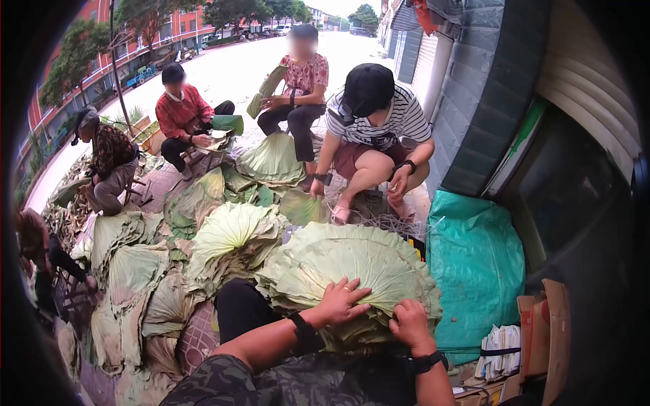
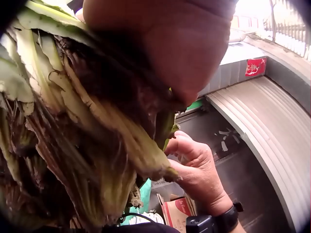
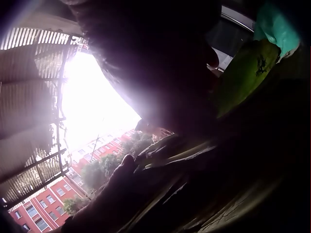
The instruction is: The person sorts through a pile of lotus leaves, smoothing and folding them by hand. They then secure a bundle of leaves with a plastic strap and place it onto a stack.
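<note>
A thick stack of pale green, half-dried lotus leaves [image 1: 332,264] lies in front of the wearer. My left hand [image 1: 344,302] rests on the top leaf with its fingers spread, a ring on one of them. At the near right edge of the stack, my right hand [image 1: 412,325] has curled fingers and pinches a leaf's rim. The left wrist view shows the right hand [image 2: 194,170] with thumb and finger at the folded edges, below the left hand [image 2: 160,43]. Brown, wrinkled leaf layers [image 2: 102,131] hang there. In the right wrist view the right hand [image 3: 150,63] is mostly in shadow.
More leaf piles [image 1: 233,233] spread over the paving at left. A person in a striped shirt [image 1: 379,115] bends just beyond the stack; several others sit farther off. At right are a green tarp [image 1: 474,271], bundled white sacks [image 1: 500,352] and cardboard [image 1: 556,338] beside the wall.
</note>
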Available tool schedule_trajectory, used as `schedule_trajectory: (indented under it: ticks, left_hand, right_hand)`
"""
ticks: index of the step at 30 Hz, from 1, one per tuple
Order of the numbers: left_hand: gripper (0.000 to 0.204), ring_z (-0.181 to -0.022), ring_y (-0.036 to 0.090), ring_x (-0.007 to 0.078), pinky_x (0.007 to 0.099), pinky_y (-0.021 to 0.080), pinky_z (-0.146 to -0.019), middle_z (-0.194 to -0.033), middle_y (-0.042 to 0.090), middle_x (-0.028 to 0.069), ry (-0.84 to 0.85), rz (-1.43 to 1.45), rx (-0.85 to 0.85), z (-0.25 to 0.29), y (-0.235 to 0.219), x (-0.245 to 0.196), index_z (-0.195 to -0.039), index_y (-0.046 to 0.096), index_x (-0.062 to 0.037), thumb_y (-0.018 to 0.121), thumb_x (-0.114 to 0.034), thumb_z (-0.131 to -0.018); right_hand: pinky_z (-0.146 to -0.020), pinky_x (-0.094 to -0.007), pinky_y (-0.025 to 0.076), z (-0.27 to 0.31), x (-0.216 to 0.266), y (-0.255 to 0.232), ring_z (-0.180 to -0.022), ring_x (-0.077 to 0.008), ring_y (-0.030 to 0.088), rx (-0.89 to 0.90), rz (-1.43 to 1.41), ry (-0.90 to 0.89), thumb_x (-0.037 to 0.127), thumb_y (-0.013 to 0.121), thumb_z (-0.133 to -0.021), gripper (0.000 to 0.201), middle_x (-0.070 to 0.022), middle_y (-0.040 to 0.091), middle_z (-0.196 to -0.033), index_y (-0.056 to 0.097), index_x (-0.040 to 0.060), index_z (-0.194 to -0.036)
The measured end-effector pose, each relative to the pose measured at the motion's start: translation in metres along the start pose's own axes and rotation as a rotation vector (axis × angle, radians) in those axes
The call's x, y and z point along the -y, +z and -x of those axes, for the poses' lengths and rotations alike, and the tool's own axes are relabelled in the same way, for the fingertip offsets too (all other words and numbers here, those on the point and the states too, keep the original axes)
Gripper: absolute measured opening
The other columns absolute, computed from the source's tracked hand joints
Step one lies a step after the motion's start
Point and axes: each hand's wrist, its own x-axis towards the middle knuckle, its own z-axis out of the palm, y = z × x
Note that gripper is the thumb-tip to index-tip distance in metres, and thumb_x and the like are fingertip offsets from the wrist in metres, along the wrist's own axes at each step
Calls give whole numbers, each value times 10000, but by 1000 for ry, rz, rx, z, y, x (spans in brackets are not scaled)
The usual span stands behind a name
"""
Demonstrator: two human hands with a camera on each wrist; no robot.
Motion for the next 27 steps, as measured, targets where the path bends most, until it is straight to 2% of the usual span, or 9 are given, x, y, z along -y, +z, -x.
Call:
schedule_trajectory:
  ticks: [10, 12, 13, 15, 16, 18, 22, 24, 27]
  left_hand:
    - [477, -1256, 310, 439, 550, 244, -985, -1356, 385, 190, -38, 54, 42, 2, -3, -2, -1291, 479, -222, 408, -475, -893]
    - [478, -1258, 307, 439, 553, 240, -988, -1360, 382, 188, -41, 57, 45, 2, -3, -2, -1293, 477, -224, 409, -475, -892]
    - [479, -1261, 304, 439, 556, 235, -991, -1364, 378, 185, -41, 58, 48, 2, -3, -2, -1295, 474, -225, 409, -476, -892]
    - [480, -1261, 304, 438, 558, 231, -994, -1364, 378, 184, -41, 52, 56, 2, -5, -5, -1295, 474, -225, 411, -477, -891]
    - [481, -1262, 303, 438, 560, 227, -996, -1364, 378, 184, -45, 42, 58, 2, -5, -6, -1295, 473, -225, 413, -478, -890]
    - [485, -1263, 303, 438, 560, 226, -998, -1365, 377, 184, -43, 41, 61, 1, -5, -7, -1299, 467, -226, 416, -480, -888]
    - [509, -1265, 303, 436, 560, 227, -999, -1367, 375, 183, -37, 50, 49, 3, -2, -1, -1310, 451, -216, 430, -485, -878]
    - [519, -1268, 301, 433, 560, 225, -1001, -1369, 373, 183, -24, 46, 44, 5, 3, 5, -1312, 447, -208, 435, -486, -873]
    - [531, -1272, 301, 426, 558, 221, -1008, -1370, 373, 184, -1, 60, 28, 8, 3, 4, -1312, 445, -192, 443, -483, -868]
  right_hand:
    - [-719, -424, 424, 20, 1, -18, -830, -316, 592, 306, 133, 409, 269, 674, -677, 363, -95, 608, -913, 601, 115, -998]
    - [-730, -418, 452, 8, 5, -40, -886, -303, 585, 606, 175, 574, 302, 693, -670, 387, -115, 621, -920, 617, 85, -981]
    - [-730, -418, 452, 6, 5, -42, -886, -303, 585, 610, 176, 580, 302, 693, -670, 387, -115, 621, -920, 617, 85, -981]
    - [-772, -433, 423, 0, 7, -46, -904, -323, 577, 277, 29, 547, 328, 684, -694, 415, -135, 612, -958, 614, 81, -1021]
    - [-772, -433, 423, -6, 9, -45, -904, -323, 577, 277, 33, 550, 328, 684, -694, 415, -135, 612, -958, 614, 81, -1021]
    - [-845, -441, 402, -19, 14, -31, -1015, -341, 531, -65, -163, 368, 334, 652, -739, 439, -160, 589, -1047, 592, 72, -1086]
    - [-950, -449, 342, -20, 5, 25, -1140, -372, 452, -90, -99, 253, 378, 579, -809, 482, -176, 521, -1203, 542, 89, -1192]
    - [-1027, -450, 262, 3, -9, 62, -1233, -389, 357, 141, -359, 410, 440, 486, -862, 530, -185, 424, -1324, 477, 110, -1277]
    - [-1042, -447, 241, 11, -6, 65, -1249, -376, 347, 85, -355, 429, 472, 419, -885, 532, -186, 413, -1335, 459, 142, -1300]
